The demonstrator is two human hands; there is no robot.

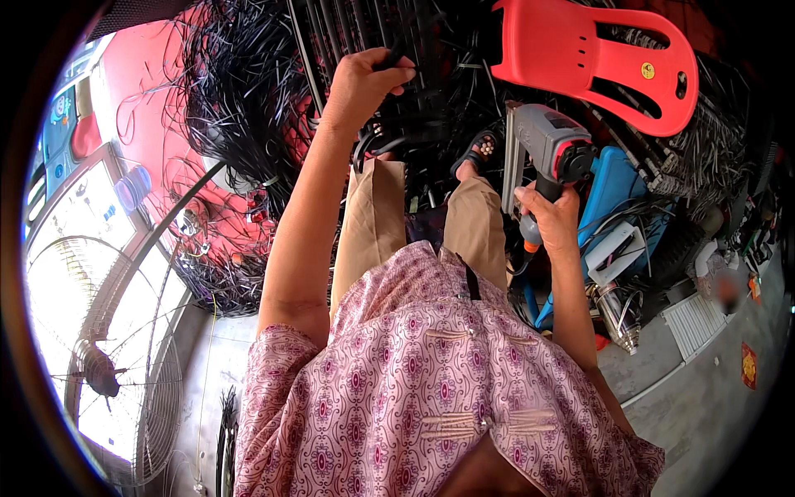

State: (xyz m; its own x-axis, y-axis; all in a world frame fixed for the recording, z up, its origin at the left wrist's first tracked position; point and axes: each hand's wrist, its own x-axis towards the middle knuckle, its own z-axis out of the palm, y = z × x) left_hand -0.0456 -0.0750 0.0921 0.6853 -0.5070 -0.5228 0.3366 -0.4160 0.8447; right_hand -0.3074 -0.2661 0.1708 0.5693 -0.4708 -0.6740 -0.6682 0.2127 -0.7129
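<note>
While the person looks steeply down over a patterned shirt, these points show:
Left hand (363,79): arm stretched forward, fingers curled shut around a black cable (396,60) at the top of a dark rack of cables.
Right hand (548,217): clamped on the handle of a grey power tool (551,145), held upright beside the right knee.
Red plastic chair (592,58): just beyond the tool's head, its edge close above it.
Cable bundle (236,91): a dense black tangle crowding the left arm's outer side.
Fan (108,364): low left, well apart.
Open room: bare grey floor (704,406) at lower right; elsewhere clutter hems both hands.
</note>
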